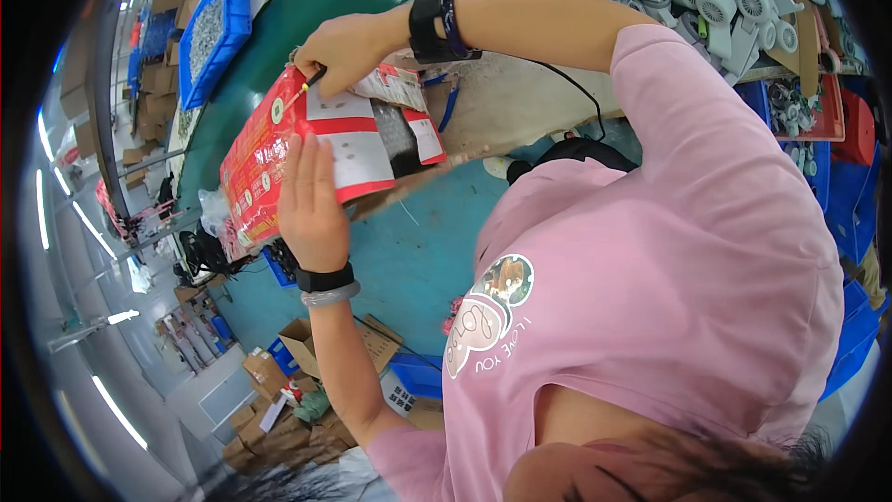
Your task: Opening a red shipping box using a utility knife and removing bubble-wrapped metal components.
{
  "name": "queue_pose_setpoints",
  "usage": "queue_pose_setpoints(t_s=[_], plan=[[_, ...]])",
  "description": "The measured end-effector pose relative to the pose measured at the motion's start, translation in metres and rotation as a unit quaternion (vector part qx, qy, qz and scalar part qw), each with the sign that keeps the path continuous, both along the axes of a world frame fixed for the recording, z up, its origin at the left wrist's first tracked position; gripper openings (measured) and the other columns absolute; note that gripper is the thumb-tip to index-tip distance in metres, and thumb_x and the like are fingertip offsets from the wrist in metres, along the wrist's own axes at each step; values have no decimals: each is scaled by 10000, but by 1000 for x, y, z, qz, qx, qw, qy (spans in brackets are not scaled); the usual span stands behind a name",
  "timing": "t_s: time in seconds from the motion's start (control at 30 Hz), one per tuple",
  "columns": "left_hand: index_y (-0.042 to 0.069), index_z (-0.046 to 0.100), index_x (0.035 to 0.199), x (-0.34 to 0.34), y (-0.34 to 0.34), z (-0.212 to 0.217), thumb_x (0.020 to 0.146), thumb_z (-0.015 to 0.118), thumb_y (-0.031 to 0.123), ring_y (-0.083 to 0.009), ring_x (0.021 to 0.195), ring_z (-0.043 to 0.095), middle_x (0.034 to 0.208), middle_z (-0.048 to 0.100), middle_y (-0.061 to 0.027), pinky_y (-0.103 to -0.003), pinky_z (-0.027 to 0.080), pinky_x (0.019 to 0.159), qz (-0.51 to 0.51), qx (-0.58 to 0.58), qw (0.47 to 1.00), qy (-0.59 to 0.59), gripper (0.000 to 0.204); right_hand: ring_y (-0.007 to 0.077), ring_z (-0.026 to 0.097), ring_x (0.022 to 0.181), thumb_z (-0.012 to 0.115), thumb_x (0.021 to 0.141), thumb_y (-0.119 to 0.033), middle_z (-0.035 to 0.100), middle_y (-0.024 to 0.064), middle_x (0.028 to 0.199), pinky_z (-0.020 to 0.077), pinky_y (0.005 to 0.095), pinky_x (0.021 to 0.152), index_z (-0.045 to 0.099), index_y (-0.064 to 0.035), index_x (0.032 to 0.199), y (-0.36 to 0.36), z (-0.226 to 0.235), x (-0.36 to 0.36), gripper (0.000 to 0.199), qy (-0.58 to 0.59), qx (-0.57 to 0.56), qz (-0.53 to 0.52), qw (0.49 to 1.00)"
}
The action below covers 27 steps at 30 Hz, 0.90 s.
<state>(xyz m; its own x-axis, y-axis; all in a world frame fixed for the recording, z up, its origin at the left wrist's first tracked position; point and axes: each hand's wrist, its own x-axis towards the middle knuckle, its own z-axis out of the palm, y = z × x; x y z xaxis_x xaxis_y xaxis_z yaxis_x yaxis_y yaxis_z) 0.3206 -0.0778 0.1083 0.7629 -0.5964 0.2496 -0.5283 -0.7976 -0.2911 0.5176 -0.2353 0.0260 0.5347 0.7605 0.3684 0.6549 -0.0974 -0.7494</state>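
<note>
Box: red and white carton (307,144), left of centre, over the counter (520,102) edge, flaps open.
Left hand (311,200): fingers flat, together, pressing the carton.
Right hand (348,51): fingers clamped on its far flap.
Progress: apparently unsealed, closing left.

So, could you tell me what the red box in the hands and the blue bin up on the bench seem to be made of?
The red box looks like thin printed cardboard with a slightly glossy finish: its flaps fold flat along creases and carry red and white print. The blue bin looks like moulded plastic, smooth and uniformly coloured, with a thick rigid rim. The small pale parts filling it are too small to judge.
</note>
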Motion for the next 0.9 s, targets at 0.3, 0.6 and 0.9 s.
queue_pose_setpoints(t_s=[0.3, 0.6, 0.9], plan=[[-71, 619, 1213, 31, -3, -3, 999, 570, 178, -235, 962, 662, 1120, 685, -167, -357, 522, 844, 287, -473, 832, -44, 332, 125, 503, 716, 720, 832, -214, 540, 9, 779, 405, 290, 621, 621, -128, 1257, -32, -32, 41, 445, 165, 190, -19, 968], [-76, 579, 1238, 20, 5, -21, 978, 602, 114, -193, 1012, 631, 1190, 638, -127, -329, 535, 841, 239, -704, 669, 14, 322, 309, 576, 784, 603, 948, -413, 622, 176, 882, 455, 415, 701, 574, -8, 1139, -57, -66, -14, 449, 198, 113, -204, 952], [-85, 543, 1300, 17, 16, -35, 944, 613, 62, -210, 1176, 559, 1292, 599, -136, -354, 436, 1014, 179, -732, 652, 83, 391, 295, 566, 683, 716, 857, -342, 560, 92, 730, 474, 393, 666, 729, -123, 978, -115, 23, -32, 250, -301, 24, -330, 894]])
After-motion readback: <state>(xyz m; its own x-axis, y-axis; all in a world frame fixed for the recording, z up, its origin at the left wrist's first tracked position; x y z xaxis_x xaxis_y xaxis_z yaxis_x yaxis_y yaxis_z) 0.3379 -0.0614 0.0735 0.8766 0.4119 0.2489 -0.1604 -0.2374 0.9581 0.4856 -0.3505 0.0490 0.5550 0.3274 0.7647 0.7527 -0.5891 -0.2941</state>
